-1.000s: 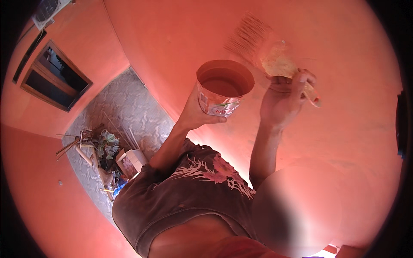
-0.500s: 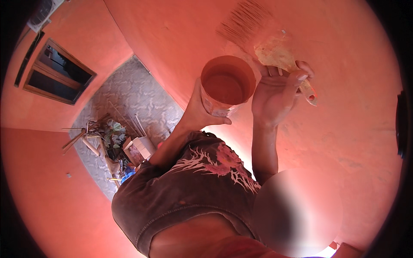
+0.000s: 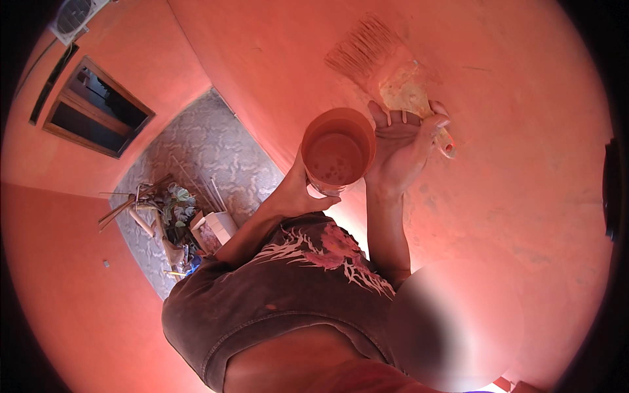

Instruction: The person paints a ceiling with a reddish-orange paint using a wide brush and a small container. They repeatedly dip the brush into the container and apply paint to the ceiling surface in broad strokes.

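Observation:
My left hand (image 3: pixel 296 190) is wrapped around a plastic cup (image 3: pixel 338 120) of orange-red paint. The cup is tilted so that its inside shows, with small dark bubbles or spots on the paint (image 3: pixel 333 160). To the right of the cup, my right hand (image 3: pixel 401 154) grips a wide paintbrush (image 3: pixel 405 90) by its handle, thumb on top and some fingers spread out behind. The brush's middle part is caked with pale dried paint. Its orange-coated bristles point up and left over the wall (image 3: pixel 498 124); whether they touch it, I cannot tell.
At left, a wood-framed window (image 3: pixel 98 108) sits in another orange wall, with an air-conditioner unit (image 3: pixel 73 19) above it. Sticks, a leafy plant (image 3: pixel 178 204) and a box (image 3: pixel 216 229) lie piled on the patterned floor (image 3: pixel 209 144). A blurred round patch covers the lower right.
The cup has come down slightly and more of its paint shows. My right hand and the brush have moved left and a little down, closer to the cup. The view has shifted slightly.

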`<move>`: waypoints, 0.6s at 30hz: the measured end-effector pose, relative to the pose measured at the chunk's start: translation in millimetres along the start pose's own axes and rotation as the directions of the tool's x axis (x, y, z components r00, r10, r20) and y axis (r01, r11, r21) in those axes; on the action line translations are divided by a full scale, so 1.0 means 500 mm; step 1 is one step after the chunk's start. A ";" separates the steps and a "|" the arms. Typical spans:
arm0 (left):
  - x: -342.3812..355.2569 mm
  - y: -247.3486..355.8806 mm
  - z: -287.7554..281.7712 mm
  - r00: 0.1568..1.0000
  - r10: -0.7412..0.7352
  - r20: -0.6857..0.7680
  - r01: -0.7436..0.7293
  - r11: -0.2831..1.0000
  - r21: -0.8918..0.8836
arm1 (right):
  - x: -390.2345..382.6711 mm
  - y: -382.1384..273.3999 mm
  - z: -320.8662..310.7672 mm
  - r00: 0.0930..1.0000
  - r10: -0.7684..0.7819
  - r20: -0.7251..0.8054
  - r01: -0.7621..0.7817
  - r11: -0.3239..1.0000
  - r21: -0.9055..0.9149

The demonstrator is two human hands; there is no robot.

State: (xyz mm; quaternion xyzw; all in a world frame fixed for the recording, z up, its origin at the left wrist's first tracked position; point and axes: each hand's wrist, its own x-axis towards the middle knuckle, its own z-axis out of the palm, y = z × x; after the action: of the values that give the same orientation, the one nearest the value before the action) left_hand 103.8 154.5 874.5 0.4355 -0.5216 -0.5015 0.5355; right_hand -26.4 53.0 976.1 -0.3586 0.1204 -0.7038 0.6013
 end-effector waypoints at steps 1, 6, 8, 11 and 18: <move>0.000 0.005 0.001 1.000 -0.020 -0.012 0.020 1.000 -0.014 | 0.001 0.000 0.001 1.000 0.009 0.006 -0.009 1.000 0.005; -0.001 0.040 0.002 0.959 -0.282 -0.028 0.269 0.938 -0.218 | 0.001 0.000 -0.002 0.999 0.038 -0.003 -0.038 0.999 0.013; -0.007 0.026 0.002 0.955 -0.294 -0.044 0.272 0.923 -0.274 | -0.007 -0.001 0.004 0.998 0.052 -0.018 -0.052 0.999 0.002; -0.006 -0.019 0.005 0.979 -0.174 -0.108 0.132 0.940 -0.316 | -0.008 0.002 0.018 0.998 0.058 -0.018 -0.058 0.998 -0.026; 0.001 -0.055 -0.003 0.982 0.069 -0.177 -0.124 0.940 -0.318 | 0.000 0.006 0.022 0.996 0.071 0.051 -0.069 0.997 -0.035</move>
State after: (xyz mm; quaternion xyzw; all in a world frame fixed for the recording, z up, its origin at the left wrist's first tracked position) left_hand 103.2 150.6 847.4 0.3538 -0.4061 -0.5168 0.6655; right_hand -17.0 55.0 982.1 -0.3822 0.1289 -0.6706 0.6226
